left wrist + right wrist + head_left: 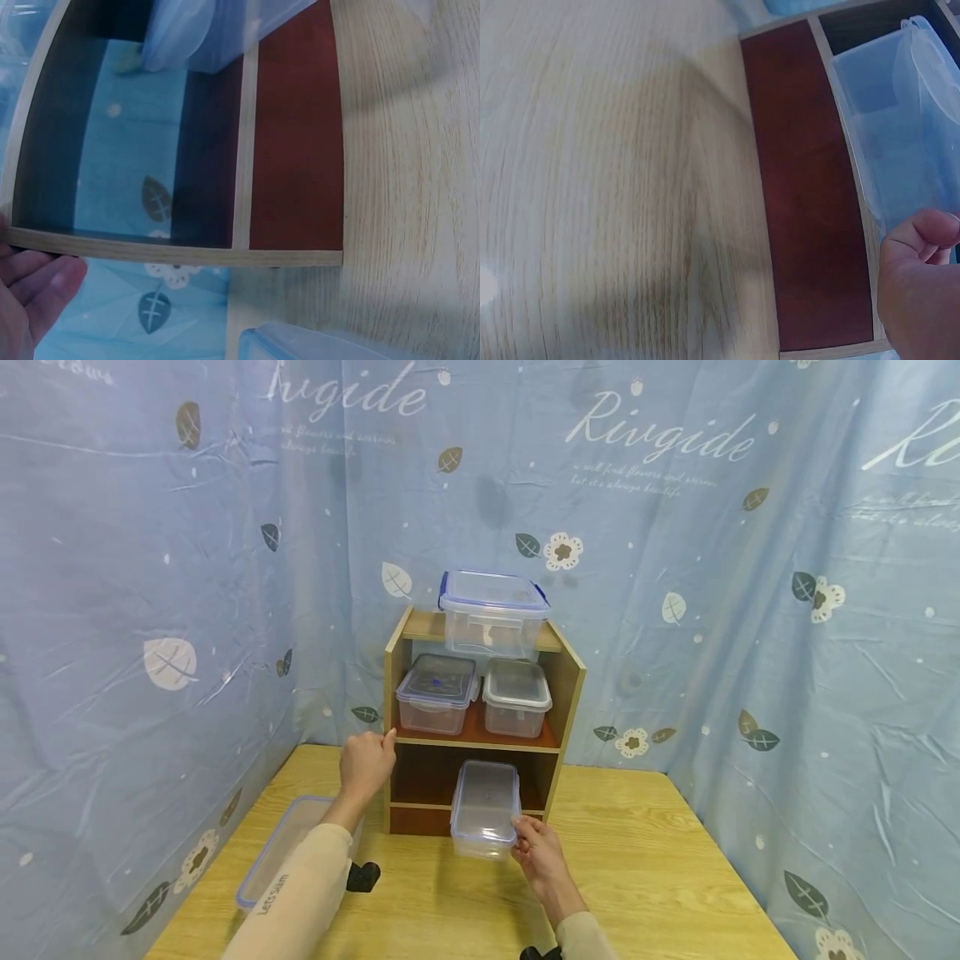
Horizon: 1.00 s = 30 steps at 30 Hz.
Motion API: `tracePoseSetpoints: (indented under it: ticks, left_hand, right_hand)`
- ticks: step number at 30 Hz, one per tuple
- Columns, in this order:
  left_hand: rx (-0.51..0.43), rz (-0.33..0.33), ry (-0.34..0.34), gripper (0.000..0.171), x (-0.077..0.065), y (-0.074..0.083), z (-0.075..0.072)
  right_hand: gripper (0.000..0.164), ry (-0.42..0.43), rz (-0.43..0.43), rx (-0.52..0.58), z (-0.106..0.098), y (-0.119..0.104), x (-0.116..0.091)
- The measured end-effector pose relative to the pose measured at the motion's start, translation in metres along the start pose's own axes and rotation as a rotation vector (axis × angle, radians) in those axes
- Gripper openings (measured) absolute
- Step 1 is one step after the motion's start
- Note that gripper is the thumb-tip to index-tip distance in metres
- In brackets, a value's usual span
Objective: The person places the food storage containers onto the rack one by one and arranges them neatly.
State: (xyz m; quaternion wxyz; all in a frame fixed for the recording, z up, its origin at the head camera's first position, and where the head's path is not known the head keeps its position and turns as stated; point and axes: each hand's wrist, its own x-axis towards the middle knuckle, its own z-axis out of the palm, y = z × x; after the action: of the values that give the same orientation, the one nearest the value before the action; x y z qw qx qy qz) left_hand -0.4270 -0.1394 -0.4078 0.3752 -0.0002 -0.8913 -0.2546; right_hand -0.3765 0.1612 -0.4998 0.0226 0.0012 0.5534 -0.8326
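Note:
My right hand (542,853) pinches the right edge of a clear plastic food container (486,806) with a blue-edged lid. This container is tilted at the opening of the lower compartment, its far end inside and its near end sticking out over the front board. In the right wrist view its clear side (900,142) shows above the red-brown board. My left hand (367,763) holds the front edge of the left side panel of a small wooden shelf (476,743). Its fingers (56,289) lie along the panel's outer face.
Two lidded containers, one blue-edged (435,693) and one grey-edged (517,697), stand on the middle shelf. A larger blue-lidded container (493,614) sits on top. Another container (281,847) lies on the wooden table (637,860) beneath the left forearm. A blue curtain (675,568) hangs behind.

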Motion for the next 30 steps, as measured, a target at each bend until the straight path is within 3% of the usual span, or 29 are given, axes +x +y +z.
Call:
tracePoseSetpoints:
  ticks: [3, 6, 12, 18, 23, 26, 30]
  left_hand:
    - [-0.003, -0.005, 0.003, 0.057, -0.001, 0.001, 0.001]
    - [-0.003, -0.008, 0.005, 0.058, -0.001, 0.001, 0.0]
    - [0.007, 0.0, 0.009, 0.058, 0.0, 0.002, 0.0]
    - [0.006, -0.018, -0.002, 0.058, -0.002, 0.002, 0.001]
    - [0.009, -0.03, -0.006, 0.058, -0.001, 0.002, 0.002]
    - [0.003, -0.032, -0.002, 0.058, 0.0, 0.002, 0.002]
    - [-0.015, -0.035, 0.017, 0.058, -0.001, 0.002, 0.002]
  right_hand:
    - [0.02, 0.006, -0.007, -0.004, 0.002, -0.001, 0.001]
    - [0.041, -0.008, -0.026, -0.021, 0.004, -0.003, 0.002]
    - [0.066, -0.022, -0.123, -0.122, 0.008, -0.001, 0.001]
    - [0.055, 0.135, -0.243, -0.464, 0.018, 0.008, -0.002]
    - [0.041, 0.221, -0.316, -0.555, 0.024, 0.011, -0.001]
    - [0.04, 0.218, -0.325, -0.579, 0.025, 0.012, 0.001]
    - [0.051, 0.119, -0.302, -0.599, 0.026, 0.013, 0.002]
